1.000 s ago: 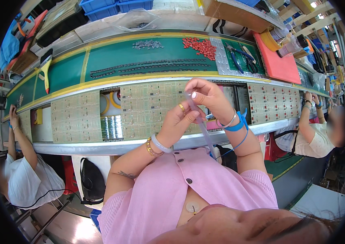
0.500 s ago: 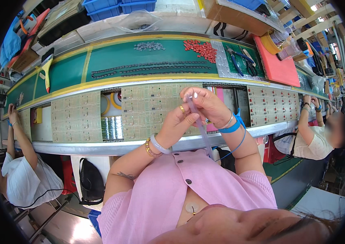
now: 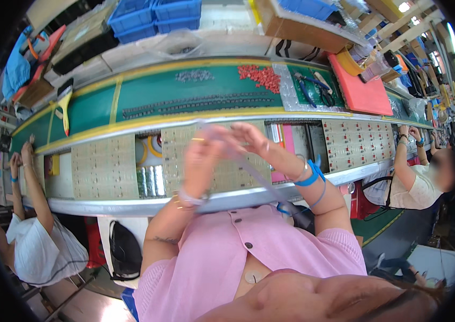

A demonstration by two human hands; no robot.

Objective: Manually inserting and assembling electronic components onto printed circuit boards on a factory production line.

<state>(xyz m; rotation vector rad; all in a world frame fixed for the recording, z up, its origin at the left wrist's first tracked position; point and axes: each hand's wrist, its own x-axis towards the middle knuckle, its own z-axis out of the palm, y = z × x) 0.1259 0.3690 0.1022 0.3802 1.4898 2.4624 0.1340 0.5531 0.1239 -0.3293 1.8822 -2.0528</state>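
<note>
A translucent, purple-tinted plastic tube (image 3: 259,177) slants from my hands down toward the front of my pink top. My left hand (image 3: 202,155), smeared by motion, is closed around its upper part above the circuit boards. Just right of it, my right hand (image 3: 250,138) is close to the tube, its fingers bent and pointing left; whether they touch the tube is unclear. Beneath my left hand lies a tan circuit board panel (image 3: 176,180), partly covered by the hand. A blue wrist strap (image 3: 313,174) with a cord circles my right wrist.
Along the green bench lie grey parts (image 3: 194,75), red parts (image 3: 259,78), rows of black parts (image 3: 200,103), a brush (image 3: 64,110) and pliers (image 3: 307,88). More panels (image 3: 359,140) sit on the metal rail (image 3: 104,206). Co-workers work at left (image 3: 48,244) and right (image 3: 415,185).
My left hand has moved left with the tube's upper end, away from my right hand. The two hands were together on the tube before. The view has shifted slightly.
</note>
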